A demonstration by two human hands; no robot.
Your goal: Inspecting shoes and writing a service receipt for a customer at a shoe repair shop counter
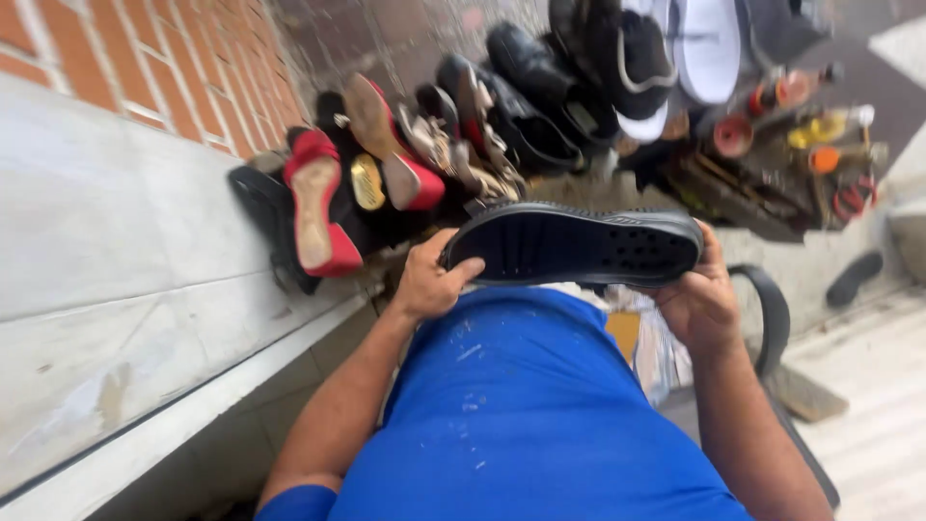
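Observation:
A black shoe (pixel 574 246) lies sole-up across my lap, its ribbed rubber sole facing the camera. My left hand (pixel 429 280) grips its heel end at the left, thumb on the sole edge. My right hand (pixel 699 299) holds the toe end at the right, fingers curled under it. Below both hands my blue shirt (pixel 521 415) fills the lower middle of the view.
A pile of shoes (pixel 463 145), red heeled ones (pixel 323 203) and black ones, lies on the ground ahead. A brick wall (pixel 145 58) and a pale ledge (pixel 116 289) run along the left. Bottles and small tools (pixel 810 145) sit at the upper right.

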